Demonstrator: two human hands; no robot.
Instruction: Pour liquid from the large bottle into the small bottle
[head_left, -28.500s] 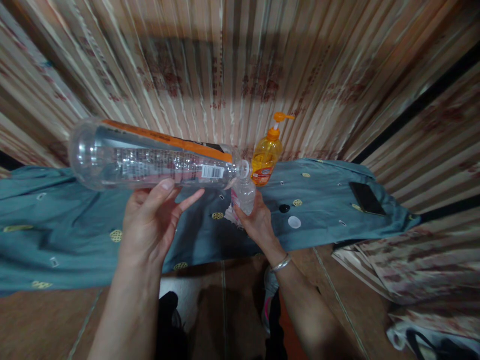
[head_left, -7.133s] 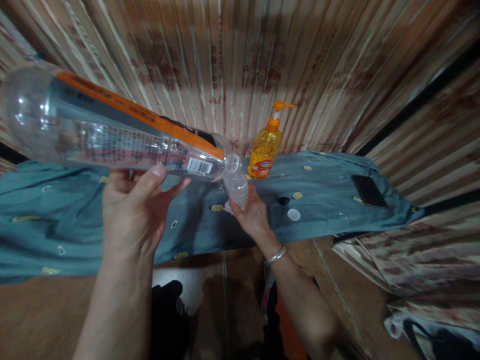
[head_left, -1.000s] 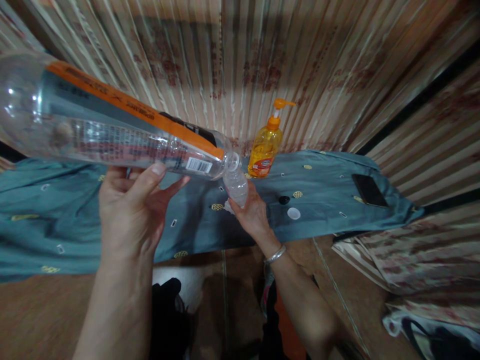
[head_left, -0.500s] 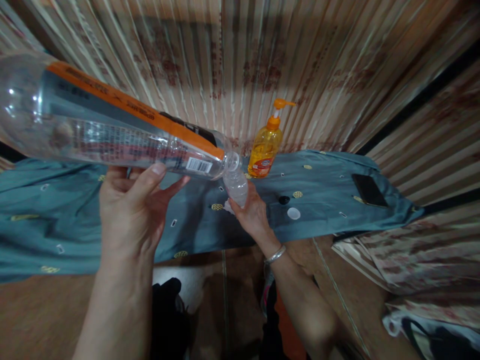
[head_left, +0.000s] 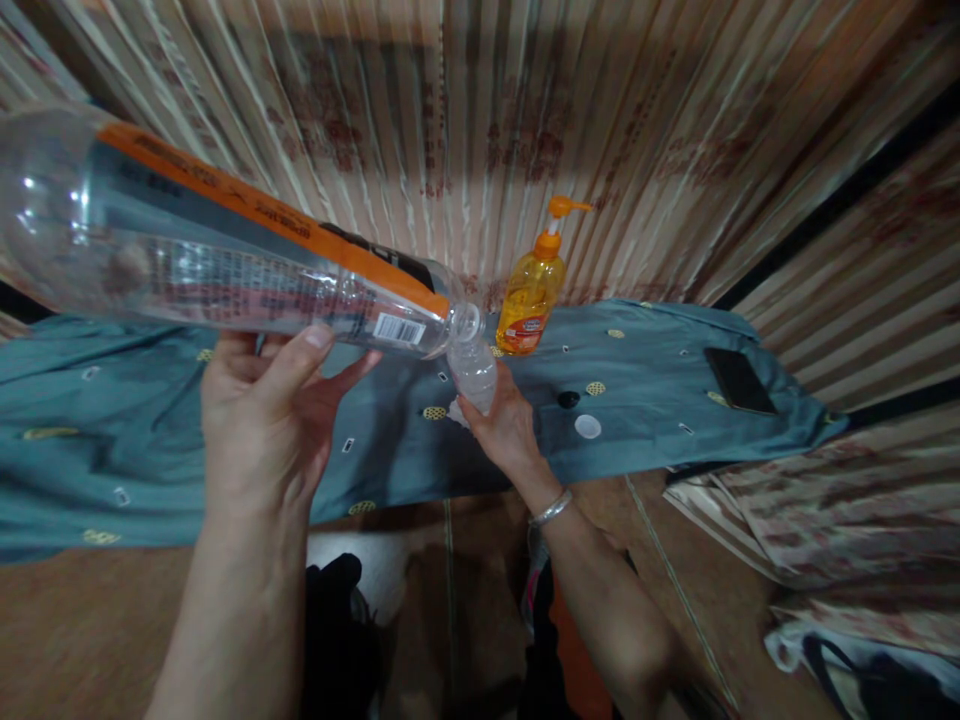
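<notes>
Striped wall behind, teal cloth [head_left: 660,370]. Our left hand [head_left: 262,430] grips big bottle [head_left: 225,270], right hand [head_left: 506,430] grips small bottle [head_left: 474,372]; mid-pour, pls keep necks aligned.

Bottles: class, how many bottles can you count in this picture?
3. The large clear plastic bottle with an orange label is tilted in the left hand; the small clear bottle is in the right hand; the orange pump bottle stands on the blue cloth.

A single head-worn camera looks forward and down from close above the left hand [head_left: 262,430] and right hand [head_left: 506,430], facing a cloth-covered surface [head_left: 645,370] and what seems, through blur, a striped curtain [head_left: 480,110].
</notes>
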